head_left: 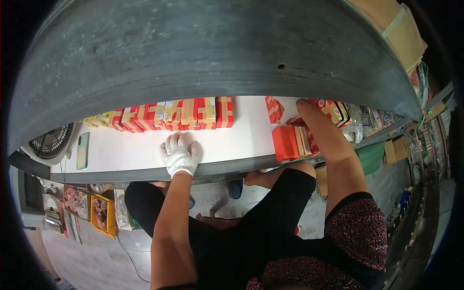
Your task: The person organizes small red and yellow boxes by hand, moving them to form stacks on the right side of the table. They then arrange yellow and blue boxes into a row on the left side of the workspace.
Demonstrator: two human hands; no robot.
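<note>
My left hand [181, 152], in a white knitted glove, lies on the white shelf [130, 152] with its fingers stretched out and holds nothing. Just beyond its fingertips runs a row of red and tan patterned boxes [191, 113], packed side by side. My right hand [289, 109], also gloved, reaches in on the right, beside a red patterned box [273, 110]. The upper shelf's edge partly covers this hand and its fingers are hidden, so its grip does not show. A plain red box [285, 143] stands close below it, near the front edge.
A grey metal upper shelf [217, 53] overhangs the work surface. To the left are a fan [50, 142] and a phone [82, 151]. Plastic-wrapped packets [369, 118] lie at the right. A yellow bin [103, 215] stands below left.
</note>
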